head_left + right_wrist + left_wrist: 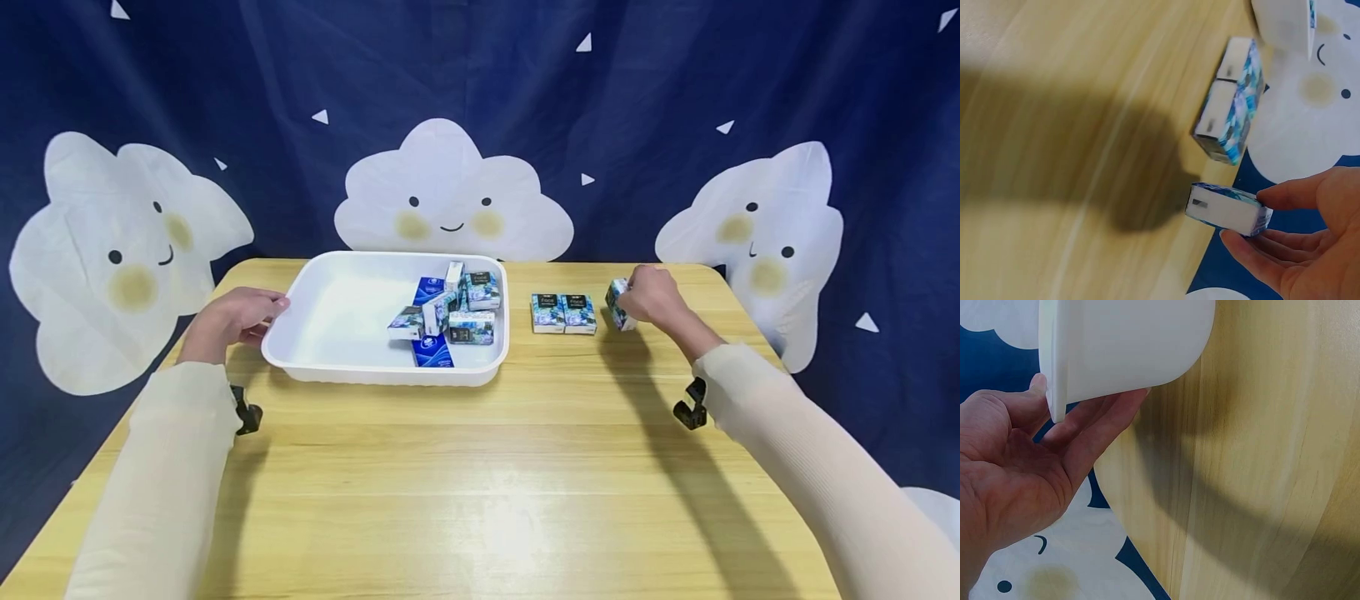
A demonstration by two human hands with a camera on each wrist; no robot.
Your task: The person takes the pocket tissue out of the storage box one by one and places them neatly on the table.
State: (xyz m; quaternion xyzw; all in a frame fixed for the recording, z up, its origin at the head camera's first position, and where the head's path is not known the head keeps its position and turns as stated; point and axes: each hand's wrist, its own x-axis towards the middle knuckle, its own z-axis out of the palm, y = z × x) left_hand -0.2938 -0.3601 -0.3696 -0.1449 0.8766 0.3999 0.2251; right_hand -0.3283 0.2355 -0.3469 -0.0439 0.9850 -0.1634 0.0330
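My right hand [654, 293] pinches a small blue-and-white patterned box [618, 303] between thumb and fingers, near the table's far right side. In the right wrist view the box's plain white side [1225, 210] shows, tilted. To its left, two like boxes [564, 313] lie side by side, touching. My left hand [243, 315] grips the left end of a white plastic tray [330, 371]; in the left wrist view its thumb is on the rim [1057, 375] and its fingers are against the outer wall.
Inside the tray's right half several patterned boxes [471, 328] lie in a loose pile, along with dark blue packs [432, 352]. The wooden table [465, 467] extends towards me. A dark blue curtain [480, 75] with white clouds hangs right behind the table's far edge.
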